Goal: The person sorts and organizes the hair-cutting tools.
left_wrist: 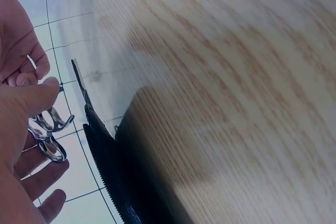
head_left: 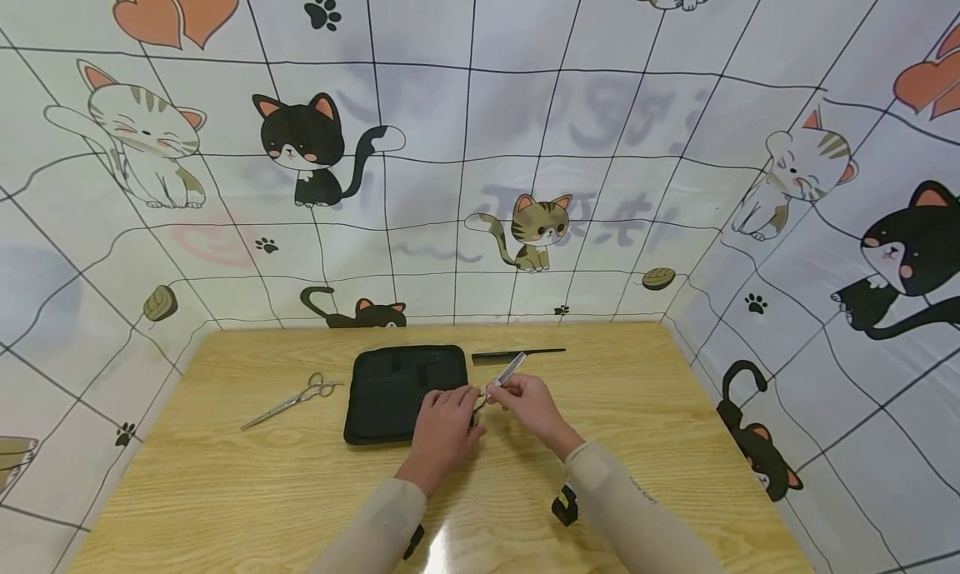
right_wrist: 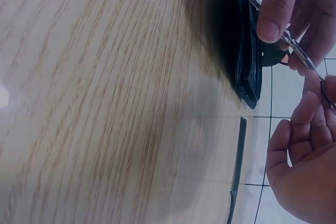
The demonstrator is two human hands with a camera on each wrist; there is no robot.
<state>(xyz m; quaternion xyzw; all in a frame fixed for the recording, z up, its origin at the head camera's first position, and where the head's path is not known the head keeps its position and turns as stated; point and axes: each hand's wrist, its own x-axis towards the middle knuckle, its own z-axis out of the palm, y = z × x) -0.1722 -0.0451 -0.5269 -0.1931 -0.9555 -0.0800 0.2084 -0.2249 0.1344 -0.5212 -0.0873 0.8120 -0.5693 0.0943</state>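
Both hands hold one pair of silver scissors (head_left: 507,371) over the right edge of a black zip case (head_left: 386,403). At the finger-ring end, my left hand (head_left: 447,428) grips them between thumb and fingers; the metal rings (left_wrist: 51,148) show beside its fingers in the left wrist view. My right hand (head_left: 534,407) pinches them farther along, thumb against fingertips, with the blades pointing up and away to the right. In the right wrist view the scissors (right_wrist: 297,52) run from the left hand into the right fingers. The case lies flat behind the left hand, which covers its near right corner.
A second pair of silver scissors (head_left: 288,401) lies on the wooden table (head_left: 225,491) left of the case. Behind the right hand lies a black comb (head_left: 491,358), its thin handle to the right. Cat-print curtains (head_left: 427,191) stand along the table's back and sides.
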